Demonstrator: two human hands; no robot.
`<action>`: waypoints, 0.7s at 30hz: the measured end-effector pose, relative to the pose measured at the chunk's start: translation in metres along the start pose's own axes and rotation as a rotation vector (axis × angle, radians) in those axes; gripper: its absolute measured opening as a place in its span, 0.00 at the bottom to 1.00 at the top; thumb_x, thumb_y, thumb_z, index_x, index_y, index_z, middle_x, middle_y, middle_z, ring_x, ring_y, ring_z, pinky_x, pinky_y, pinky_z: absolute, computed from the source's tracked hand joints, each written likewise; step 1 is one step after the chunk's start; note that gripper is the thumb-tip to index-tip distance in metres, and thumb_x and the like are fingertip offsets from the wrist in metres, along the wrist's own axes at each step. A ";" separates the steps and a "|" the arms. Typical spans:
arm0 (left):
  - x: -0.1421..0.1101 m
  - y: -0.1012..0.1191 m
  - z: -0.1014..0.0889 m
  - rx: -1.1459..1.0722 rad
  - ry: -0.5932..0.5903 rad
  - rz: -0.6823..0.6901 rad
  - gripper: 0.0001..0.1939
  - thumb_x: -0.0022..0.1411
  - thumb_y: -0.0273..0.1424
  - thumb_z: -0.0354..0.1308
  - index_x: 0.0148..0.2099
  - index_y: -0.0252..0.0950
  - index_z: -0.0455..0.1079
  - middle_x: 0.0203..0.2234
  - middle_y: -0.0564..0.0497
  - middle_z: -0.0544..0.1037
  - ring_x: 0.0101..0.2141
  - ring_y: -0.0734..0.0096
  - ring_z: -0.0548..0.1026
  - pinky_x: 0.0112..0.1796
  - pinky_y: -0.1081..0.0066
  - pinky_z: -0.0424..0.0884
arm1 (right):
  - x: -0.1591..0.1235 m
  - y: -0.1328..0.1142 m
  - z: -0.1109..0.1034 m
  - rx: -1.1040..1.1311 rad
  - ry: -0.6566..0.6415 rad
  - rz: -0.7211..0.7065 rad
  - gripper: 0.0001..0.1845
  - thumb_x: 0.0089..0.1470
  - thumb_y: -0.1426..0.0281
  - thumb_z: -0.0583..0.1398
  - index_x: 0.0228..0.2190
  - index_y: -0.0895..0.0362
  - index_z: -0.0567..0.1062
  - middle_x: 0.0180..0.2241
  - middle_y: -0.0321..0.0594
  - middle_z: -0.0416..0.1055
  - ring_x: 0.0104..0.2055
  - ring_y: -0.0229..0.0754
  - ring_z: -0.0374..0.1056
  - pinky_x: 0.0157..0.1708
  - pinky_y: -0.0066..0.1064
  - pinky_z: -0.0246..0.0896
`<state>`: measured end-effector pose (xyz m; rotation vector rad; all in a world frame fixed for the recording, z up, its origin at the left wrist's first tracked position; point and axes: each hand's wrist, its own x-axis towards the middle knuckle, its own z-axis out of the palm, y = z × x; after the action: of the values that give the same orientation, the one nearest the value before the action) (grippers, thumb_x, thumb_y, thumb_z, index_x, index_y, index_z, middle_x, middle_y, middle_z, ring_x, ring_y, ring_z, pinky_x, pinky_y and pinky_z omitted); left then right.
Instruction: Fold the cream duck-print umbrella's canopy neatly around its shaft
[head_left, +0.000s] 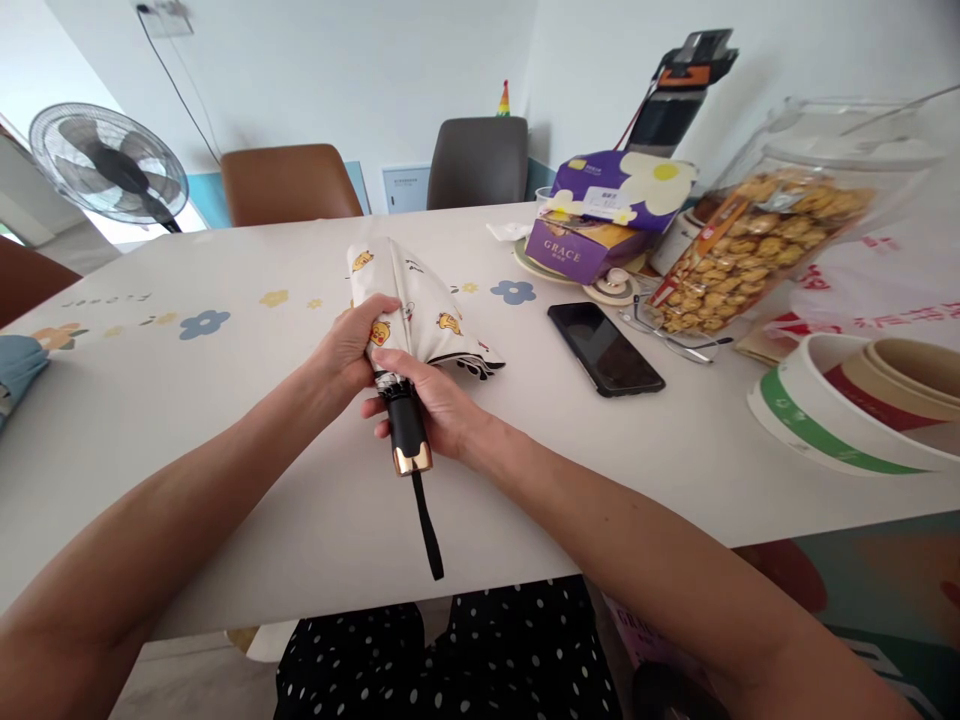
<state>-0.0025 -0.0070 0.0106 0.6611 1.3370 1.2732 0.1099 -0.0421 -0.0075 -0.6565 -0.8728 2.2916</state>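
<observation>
A folded umbrella [409, 290] lies between my hands over the table, its white canopy printed with yellow ducks and its fabric partly loose on the right side. Its black handle [409, 425] has a gold end and points toward me, with a black wrist strap hanging from it. My left hand [356, 340] is closed around the canopy's left side, thumb on top. Just below, my right hand [431, 400] grips the umbrella where the canopy meets the handle; some of its fingers pass underneath and are partly hidden.
A black phone [606, 348] lies to the right, with glasses [675, 335] beside it. Farther right stand a purple box [577, 245], a clear jar of snacks [765, 240], a dark bottle [667, 110] and paper bowls [817, 410]. The white table's [247, 540] front edge is close to my lap.
</observation>
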 end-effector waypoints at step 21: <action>-0.005 0.001 -0.002 0.677 0.182 0.524 0.18 0.50 0.41 0.55 0.41 0.36 0.65 0.39 0.45 0.71 0.45 0.59 0.67 0.43 0.64 0.65 | 0.008 -0.003 -0.002 -0.081 0.378 0.032 0.07 0.41 0.75 0.60 0.21 0.58 0.64 0.17 0.31 0.60 0.13 0.31 0.57 0.10 0.25 0.57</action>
<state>-0.0035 -0.0120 0.0129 1.4684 1.8416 1.2924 0.1064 -0.0339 -0.0082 -1.1029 -0.7774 2.0695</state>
